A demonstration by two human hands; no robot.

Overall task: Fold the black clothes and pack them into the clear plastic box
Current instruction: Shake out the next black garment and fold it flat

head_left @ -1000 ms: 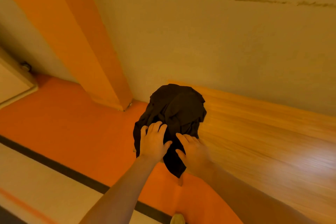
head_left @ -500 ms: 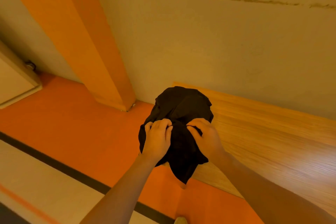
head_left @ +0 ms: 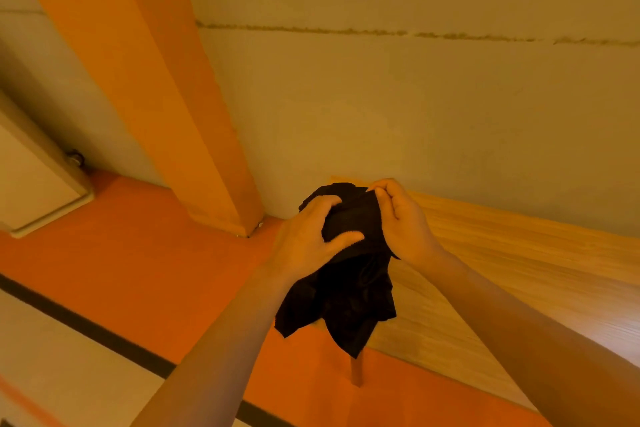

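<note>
The head view looks down along two bare forearms that reach forward and meet over a bunched black garment (head_left: 349,274). The left hand (head_left: 308,239) comes in from the lower left and grips the upper left side of the cloth, its fingers (head_left: 320,204) curled over the top of the bundle and its thumb pressed across the front. The right hand (head_left: 401,218) comes in from the lower right and holds the upper right side, palm turned inward, its fingers (head_left: 382,189) bent tight so that they pinch the topmost edge of the fabric. Both hands touch the garment and lie close to each other, with only a strip of black cloth between them.

The garment is held up in the air, crumpled rather than folded, and its loose lower part hangs below the hands in uneven points. It hangs in front of the near left corner of a wooden table (head_left: 502,270), which runs off to the right against a pale wall (head_left: 381,107). One table leg (head_left: 356,371) shows below the cloth.

An orange floor (head_left: 145,253) lies to the left, bordered by a dark stripe (head_left: 86,322), and an orange pillar (head_left: 166,87) rises beside the wall. A white cabinet (head_left: 31,180) stands at the far left.
</note>
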